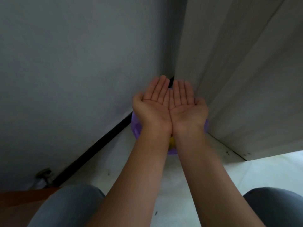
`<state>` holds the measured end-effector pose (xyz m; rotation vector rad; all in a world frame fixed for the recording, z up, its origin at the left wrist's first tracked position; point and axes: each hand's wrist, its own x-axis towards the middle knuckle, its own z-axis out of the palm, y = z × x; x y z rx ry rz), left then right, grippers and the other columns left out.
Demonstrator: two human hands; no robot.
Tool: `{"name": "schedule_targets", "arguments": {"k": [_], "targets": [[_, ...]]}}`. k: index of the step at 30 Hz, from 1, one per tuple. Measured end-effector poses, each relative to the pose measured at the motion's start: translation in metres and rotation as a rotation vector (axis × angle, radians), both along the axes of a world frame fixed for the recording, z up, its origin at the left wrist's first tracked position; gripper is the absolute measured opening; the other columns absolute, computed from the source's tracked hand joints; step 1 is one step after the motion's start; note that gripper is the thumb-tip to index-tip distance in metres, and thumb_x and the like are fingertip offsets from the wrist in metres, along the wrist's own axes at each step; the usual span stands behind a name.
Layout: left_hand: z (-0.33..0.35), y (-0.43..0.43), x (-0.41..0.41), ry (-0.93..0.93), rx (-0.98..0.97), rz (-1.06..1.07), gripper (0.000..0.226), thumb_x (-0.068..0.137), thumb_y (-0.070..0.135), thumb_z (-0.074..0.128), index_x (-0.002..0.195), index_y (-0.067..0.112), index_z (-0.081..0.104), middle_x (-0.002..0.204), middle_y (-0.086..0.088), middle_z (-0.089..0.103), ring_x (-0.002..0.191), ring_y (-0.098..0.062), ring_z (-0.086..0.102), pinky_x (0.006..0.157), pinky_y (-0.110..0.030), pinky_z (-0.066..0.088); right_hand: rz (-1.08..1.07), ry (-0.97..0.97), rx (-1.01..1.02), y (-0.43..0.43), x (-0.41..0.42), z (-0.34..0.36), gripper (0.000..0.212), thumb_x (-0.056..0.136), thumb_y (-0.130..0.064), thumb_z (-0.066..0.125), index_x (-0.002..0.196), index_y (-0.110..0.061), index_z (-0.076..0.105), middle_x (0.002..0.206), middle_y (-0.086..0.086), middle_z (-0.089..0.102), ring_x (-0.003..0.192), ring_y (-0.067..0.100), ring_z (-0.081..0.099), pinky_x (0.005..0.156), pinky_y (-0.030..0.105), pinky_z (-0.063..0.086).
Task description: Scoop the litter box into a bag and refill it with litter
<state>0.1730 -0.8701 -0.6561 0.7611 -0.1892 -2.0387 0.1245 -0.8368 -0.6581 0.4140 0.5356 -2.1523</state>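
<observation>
My left hand (153, 102) and my right hand (186, 102) are held out side by side, palms up, fingers straight, little-finger edges touching. Both palms hold nothing. Under my wrists a purple plastic litter box (135, 126) sits on the floor in the corner; my forearms hide most of it. A small patch of something yellow (172, 141) shows inside it between my forearms. No bag and no scoop is in view.
A grey wall (73, 71) with a black skirting strip (91, 149) runs on the left. A pale wooden cabinet side (246, 79) stands on the right. The floor (213, 177) is white. My knees in grey trousers are at the bottom corners.
</observation>
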Motion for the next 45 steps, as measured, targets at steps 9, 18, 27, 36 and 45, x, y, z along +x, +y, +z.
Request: {"name": "schedule_targets", "arguments": {"k": [9, 18, 27, 36, 45], "targets": [[-0.026, 0.002, 0.010, -0.024, 0.061, -0.017, 0.055, 0.103, 0.034, 0.027, 0.104, 0.000, 0.070, 0.115, -0.019, 0.073, 0.112, -0.026, 0.068, 0.109, -0.038, 0.045, -0.006, -0.014, 0.093, 0.002, 0.011, -0.022, 0.050, 0.106, -0.028, 0.025, 0.106, 0.001, 0.066, 0.104, 0.016, 0.072, 0.101, 0.025, 0.067, 0.096, 0.034, 0.050], [-0.065, 0.006, 0.007, -0.071, 0.121, -0.048, 0.055, 0.103, 0.033, 0.026, 0.105, -0.001, 0.069, 0.109, -0.016, 0.075, 0.111, -0.025, 0.067, 0.106, -0.035, 0.046, -0.016, 0.000, 0.207, 0.008, 0.011, -0.057, 0.050, 0.106, -0.029, 0.025, 0.106, -0.001, 0.066, 0.093, 0.012, 0.076, 0.094, 0.022, 0.071, 0.087, 0.031, 0.053], [-0.085, 0.005, -0.002, -0.156, 0.119, -0.089, 0.055, 0.103, 0.035, 0.025, 0.108, 0.002, 0.069, 0.119, -0.016, 0.071, 0.106, -0.021, 0.067, 0.097, -0.030, 0.048, 0.002, 0.045, 0.281, 0.007, 0.003, -0.075, 0.050, 0.106, -0.030, 0.026, 0.111, 0.000, 0.065, 0.106, 0.012, 0.073, 0.102, 0.021, 0.068, 0.093, 0.030, 0.049], [-0.105, 0.010, -0.001, -0.450, 0.103, -0.192, 0.053, 0.107, 0.035, 0.029, 0.141, -0.001, 0.049, 0.145, -0.017, 0.052, 0.132, -0.025, 0.050, 0.100, -0.028, 0.039, 0.146, 0.322, 0.580, 0.002, 0.019, -0.115, 0.045, 0.107, -0.034, 0.032, 0.116, -0.006, 0.066, 0.113, 0.006, 0.071, 0.105, 0.014, 0.067, 0.092, 0.026, 0.048], [-0.117, 0.001, 0.001, -0.516, -0.074, -0.358, 0.059, 0.105, 0.051, 0.035, 0.139, 0.007, 0.052, 0.130, -0.003, 0.063, 0.111, -0.016, 0.062, 0.098, -0.027, 0.048, 0.170, 0.597, 0.763, 0.005, 0.010, -0.130, 0.051, 0.107, -0.039, 0.030, 0.115, -0.007, 0.069, 0.113, 0.004, 0.072, 0.107, 0.015, 0.067, 0.105, 0.036, 0.048]]}}
